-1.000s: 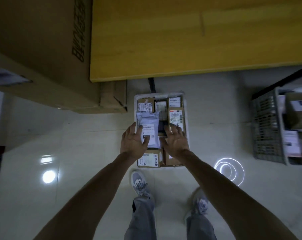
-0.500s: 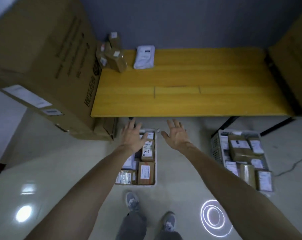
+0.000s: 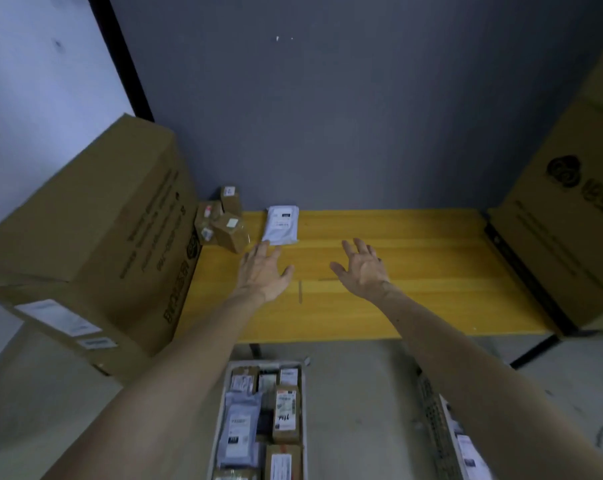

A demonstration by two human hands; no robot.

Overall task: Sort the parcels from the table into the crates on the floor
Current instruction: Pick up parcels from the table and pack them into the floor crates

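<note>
Over the worktop (image 3: 424, 292) my left grip (image 3: 263, 271) and right grip (image 3: 362, 268) hover spread, empty; rushing could topple the small cartons (image 3: 223, 225).

We note a yellow wooden table (image 3: 414, 271) set against the far wall. At its far left corner sits a cluster of small brown boxes (image 3: 223, 221), labelled, some tilted. Just right of them a white mailer (image 3: 281, 225) lies flat. On the pale floor (image 3: 362, 410), near the table's front edge, we see a white crate (image 3: 305, 403) packed with parcels (image 3: 286, 410). A second crate (image 3: 435, 420) stands to its right, partly hidden.
</note>
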